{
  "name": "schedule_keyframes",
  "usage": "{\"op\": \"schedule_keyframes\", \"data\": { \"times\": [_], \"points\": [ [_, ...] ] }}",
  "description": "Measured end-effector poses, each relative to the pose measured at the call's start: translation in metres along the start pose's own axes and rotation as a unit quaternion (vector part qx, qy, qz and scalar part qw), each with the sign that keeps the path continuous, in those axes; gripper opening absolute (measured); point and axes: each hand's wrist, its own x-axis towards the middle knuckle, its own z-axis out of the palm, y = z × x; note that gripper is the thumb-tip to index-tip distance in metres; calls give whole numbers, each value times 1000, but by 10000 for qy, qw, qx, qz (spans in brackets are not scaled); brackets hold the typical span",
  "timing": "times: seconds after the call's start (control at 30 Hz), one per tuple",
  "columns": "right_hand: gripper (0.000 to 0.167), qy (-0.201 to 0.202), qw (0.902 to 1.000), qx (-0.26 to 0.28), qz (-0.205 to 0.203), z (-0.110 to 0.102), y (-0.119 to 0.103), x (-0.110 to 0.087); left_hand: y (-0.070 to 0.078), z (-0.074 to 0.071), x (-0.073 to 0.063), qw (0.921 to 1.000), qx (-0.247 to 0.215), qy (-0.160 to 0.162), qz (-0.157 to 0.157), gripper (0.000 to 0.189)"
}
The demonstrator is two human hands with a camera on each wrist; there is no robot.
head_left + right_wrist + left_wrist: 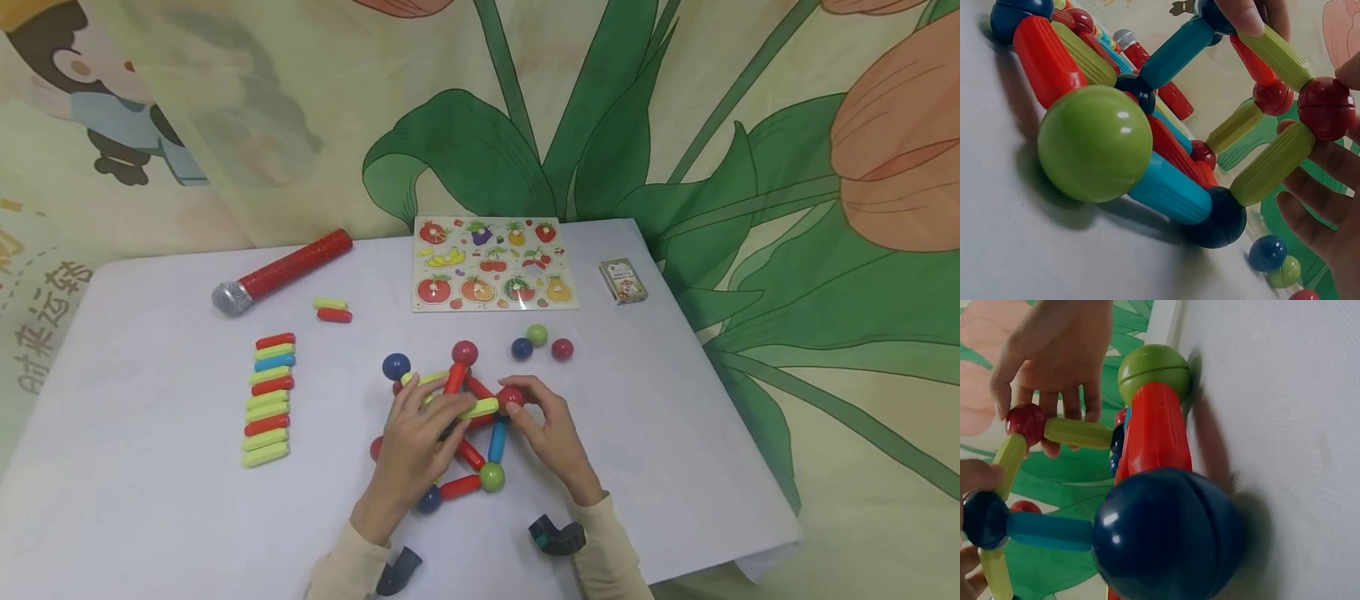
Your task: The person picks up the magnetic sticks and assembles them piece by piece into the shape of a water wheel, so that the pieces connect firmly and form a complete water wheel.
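Note:
A toy frame of coloured rods and balls stands on the table, with red rods (460, 486) and a green ball (492, 477) low on its near side. My left hand (408, 442) reaches over it. Its fingers grip a dark blue ball (985, 519) at the top, the thumb on the joint with a yellow-green rod (1279, 56). That rod runs to a red ball (1327, 108), which my right hand (558, 433) pinches between thumb and fingers. From this red ball another yellow-green rod (1274, 164) slopes down to a lower dark blue ball (1216, 219). The left palm hides part of the frame.
A column of loose rods (267, 400) lies left, with two more rods (333, 315) behind. Several loose balls (537, 335) sit right of the frame. Along the back are a red microphone (292, 268), a fruit picture board (495, 265) and a small box (623, 281).

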Motion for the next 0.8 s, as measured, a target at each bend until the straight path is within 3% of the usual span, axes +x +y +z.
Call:
{"op": "schedule_keyframes", "data": {
  "times": [0.1,0.23,0.3,0.37,0.47,0.57,0.7,0.8],
  "points": [
    [32,8,9999,79,90,0,2,-2,-2,-4,-3,9994,-212,259,22,29],
    [34,213,9992,231,260,-2,7,-8,-12,-14,-11,9930,-498,1057,-197,33],
    [32,369,9983,234,387,-4,9,-13,-20,-20,-18,9885,-493,1322,-536,24],
    [28,490,9970,98,594,-5,10,-19,-28,-25,-26,9841,-371,1373,-1067,20],
    [21,391,9936,-259,1029,-4,8,-29,-38,-30,-41,9738,-15,884,-2098,26],
    [24,-414,9859,-843,1388,-1,6,-40,-43,-30,-56,9572,195,149,-2884,25],
    [34,-1555,9688,-1300,1429,6,3,-49,-45,-30,-68,9441,-61,-402,-3272,22],
    [36,-1570,9691,-1241,1438,9,2,-49,-42,-31,-69,9395,-305,-520,-3371,20]
  ]
}}
